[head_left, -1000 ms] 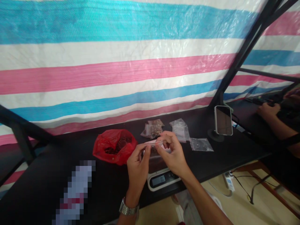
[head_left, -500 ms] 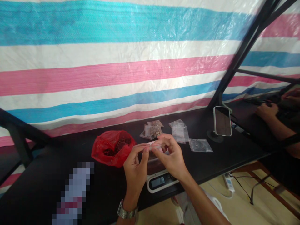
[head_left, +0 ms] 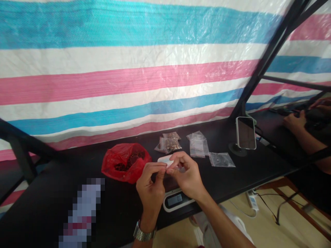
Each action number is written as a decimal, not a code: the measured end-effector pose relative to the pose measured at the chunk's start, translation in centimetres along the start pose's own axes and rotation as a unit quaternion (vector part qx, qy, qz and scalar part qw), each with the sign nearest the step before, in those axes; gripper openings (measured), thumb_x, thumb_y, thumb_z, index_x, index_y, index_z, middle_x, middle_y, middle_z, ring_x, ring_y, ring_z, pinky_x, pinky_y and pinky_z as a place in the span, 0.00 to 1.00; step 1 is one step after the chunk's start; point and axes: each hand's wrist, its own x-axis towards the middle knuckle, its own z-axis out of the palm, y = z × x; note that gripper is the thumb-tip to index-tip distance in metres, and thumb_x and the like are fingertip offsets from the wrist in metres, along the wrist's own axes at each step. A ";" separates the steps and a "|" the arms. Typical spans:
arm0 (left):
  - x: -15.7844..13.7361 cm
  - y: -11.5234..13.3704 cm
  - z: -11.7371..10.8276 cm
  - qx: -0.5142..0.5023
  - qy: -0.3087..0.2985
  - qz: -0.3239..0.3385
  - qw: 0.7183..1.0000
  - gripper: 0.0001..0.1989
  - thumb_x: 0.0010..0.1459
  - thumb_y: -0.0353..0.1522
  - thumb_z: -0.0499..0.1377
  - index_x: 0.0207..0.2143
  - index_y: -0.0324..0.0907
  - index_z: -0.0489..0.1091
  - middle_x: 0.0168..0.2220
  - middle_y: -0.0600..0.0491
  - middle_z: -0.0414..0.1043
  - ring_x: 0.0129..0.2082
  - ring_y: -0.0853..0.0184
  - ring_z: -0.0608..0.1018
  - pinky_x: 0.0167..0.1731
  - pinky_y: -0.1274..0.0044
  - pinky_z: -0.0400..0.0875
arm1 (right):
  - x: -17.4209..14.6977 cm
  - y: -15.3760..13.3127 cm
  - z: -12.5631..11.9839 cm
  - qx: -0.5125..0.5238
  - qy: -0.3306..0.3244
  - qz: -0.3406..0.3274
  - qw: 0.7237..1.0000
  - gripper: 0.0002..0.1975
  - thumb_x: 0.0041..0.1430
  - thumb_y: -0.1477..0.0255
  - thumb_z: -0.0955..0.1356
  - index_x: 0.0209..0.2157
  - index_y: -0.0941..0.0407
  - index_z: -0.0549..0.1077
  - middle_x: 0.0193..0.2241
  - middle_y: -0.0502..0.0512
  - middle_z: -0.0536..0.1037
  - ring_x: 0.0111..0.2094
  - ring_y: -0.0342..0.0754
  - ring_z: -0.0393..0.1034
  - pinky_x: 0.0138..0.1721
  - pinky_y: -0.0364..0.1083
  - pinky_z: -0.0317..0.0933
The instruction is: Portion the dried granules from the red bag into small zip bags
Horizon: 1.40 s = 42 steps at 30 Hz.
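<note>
My left hand (head_left: 152,179) and my right hand (head_left: 186,174) meet at the fingertips, pinching what looks like a small clear plastic bag, mostly hidden by the fingers. Both are above a white kitchen scale (head_left: 178,206) whose display reads 0.0. The hands cover much of the scale; its white far end shows behind the fingers. Left of them sits an open red plastic bag (head_left: 111,163) with dark brown pieces inside. Just beyond my fingers lie small clear bags filled with brownish bits (head_left: 172,143).
Flat clear zip bags (head_left: 198,144) and another clear bag (head_left: 222,159) lie to the right. A phone (head_left: 246,133) stands on a holder. Black frame bars (head_left: 250,79) rise from the black table (head_left: 121,206). Another person's hand (head_left: 294,122) is at the far right.
My hands have lowered slightly and my fingertips have drawn closer together. The bag between them shows less, while more of the filled bags and the scale's far end is visible.
</note>
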 end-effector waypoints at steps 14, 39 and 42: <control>-0.3 -0.4 -1.0 0.120 -0.014 0.081 0.989 0.14 0.69 0.26 0.59 0.54 0.45 0.75 0.46 0.50 0.79 0.45 0.67 0.81 0.49 0.74 0.77 | 7.7 1.1 -4.3 -0.189 0.241 -0.044 0.951 0.08 0.61 0.64 0.73 0.36 0.55 0.78 0.32 0.53 0.80 0.31 0.48 0.70 0.35 0.47 0.65; -0.4 -0.2 -3.3 0.164 -0.002 0.099 0.981 0.09 0.68 0.25 0.60 0.44 0.45 0.78 0.40 0.52 0.79 0.40 0.65 0.82 0.42 0.74 0.78 | 3.8 -1.5 -9.7 -0.391 0.031 -0.019 0.920 0.17 0.72 0.59 0.67 0.40 0.53 0.85 0.39 0.59 0.85 0.41 0.56 0.79 0.46 0.52 0.68; -0.8 0.8 -2.5 0.202 -0.012 0.104 0.974 0.16 0.66 0.32 0.64 0.56 0.45 0.76 0.52 0.45 0.79 0.53 0.58 0.81 0.53 0.65 0.78 | 2.7 -3.8 -6.0 -0.259 -0.090 -0.026 0.961 0.19 0.73 0.56 0.67 0.38 0.52 0.85 0.33 0.53 0.84 0.36 0.52 0.78 0.39 0.47 0.69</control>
